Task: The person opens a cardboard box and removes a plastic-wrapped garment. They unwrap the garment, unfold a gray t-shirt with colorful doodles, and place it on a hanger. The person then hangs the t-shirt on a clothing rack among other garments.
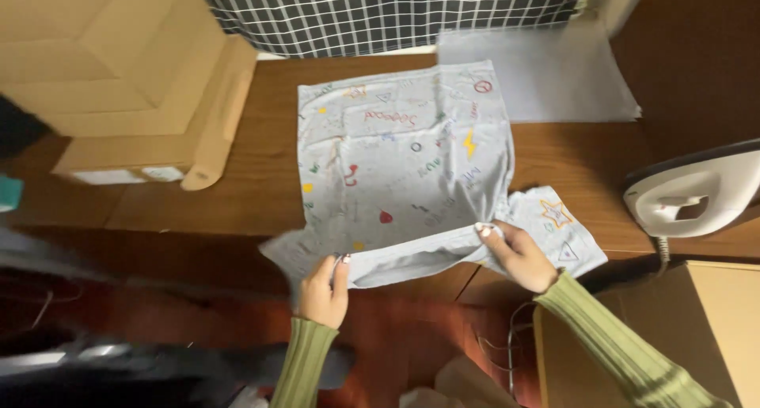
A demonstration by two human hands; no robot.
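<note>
**Printed garment flat on the bench**

I see my left hand (323, 291) and right hand (518, 255) pinching the near hem of the pale grey printed cotton garment (404, 163), its long axis running away from me across the brown wooden bench (261, 178). A tan cardboard box (119, 68) with a white label sits far left.

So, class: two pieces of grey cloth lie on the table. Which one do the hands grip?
The printed garment, covered in small coloured doodles. The left hand and right hand pinch its near edge. The plain grey cloth lies untouched behind it.
</note>
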